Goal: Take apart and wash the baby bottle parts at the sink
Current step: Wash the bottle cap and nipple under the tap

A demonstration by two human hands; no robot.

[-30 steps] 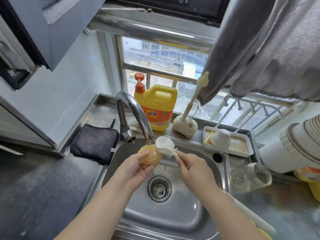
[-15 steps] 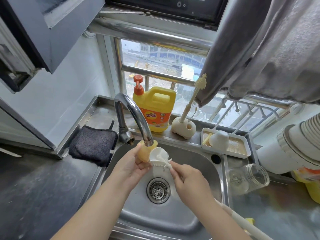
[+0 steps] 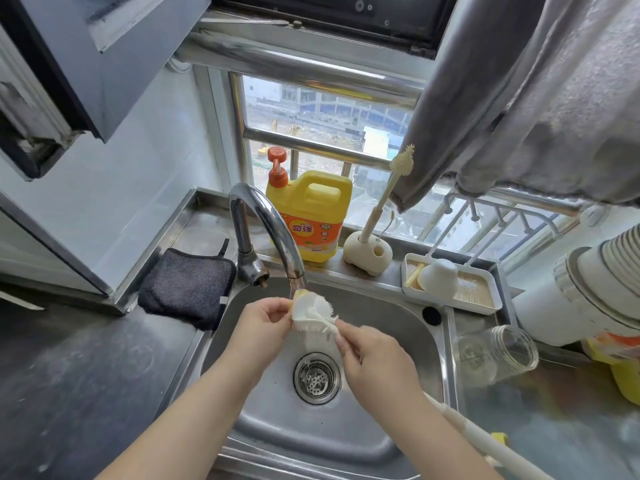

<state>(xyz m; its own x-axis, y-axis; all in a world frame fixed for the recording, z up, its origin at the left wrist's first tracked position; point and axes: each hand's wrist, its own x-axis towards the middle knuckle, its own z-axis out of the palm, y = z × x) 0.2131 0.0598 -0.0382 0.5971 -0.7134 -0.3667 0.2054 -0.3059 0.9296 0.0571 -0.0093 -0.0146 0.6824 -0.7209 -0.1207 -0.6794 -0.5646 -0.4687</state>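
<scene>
Over the steel sink, just under the faucet spout, my left hand grips a small yellowish bottle part, mostly hidden behind the brush. My right hand holds the neck of a white bottle brush; its bristled head is pressed against the part, and its long handle runs back under my forearm. The clear glass bottle body lies on its side on the counter to the right of the sink. A white bottle cap sits in the drying tray.
A yellow detergent jug and a small brush in a cream holder stand on the ledge behind the sink. A dark cloth lies to the left of the faucet. A grey towel hangs overhead on the right. The drain strainer is below my hands.
The brush head has shifted over the yellowish part, which was plainly visible a second ago and is now nearly covered. Both hands stayed under the spout.
</scene>
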